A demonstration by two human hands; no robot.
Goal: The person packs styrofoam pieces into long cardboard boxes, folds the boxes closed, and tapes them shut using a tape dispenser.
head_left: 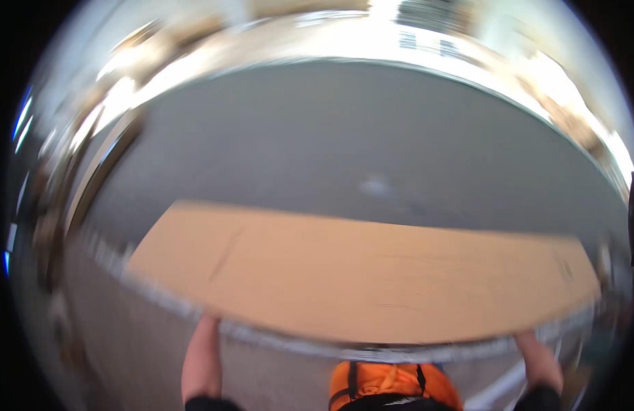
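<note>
Tan and flat, the long panel (372, 274) stretches crosswise in front of me, over the near part of a large grey tabletop (331, 130). My left hand (211, 319) meets its near edge left of the middle, and my right hand (525, 337) meets the same edge toward the panel's right end. At both places the panel covers my fingers, so I cannot tell whether they are curled round the edge or spread flat beneath it. Nor can I tell whether the panel rests on the tabletop or sits just clear of it. Dark marks (228, 252) show on its face, a longer one toward the left end. Low down between my two arms, close to my body, is an orange bundle (392, 380) with dark straps. Off to the left a long brown strip (101, 164) runs beside the tabletop, blurred
</note>
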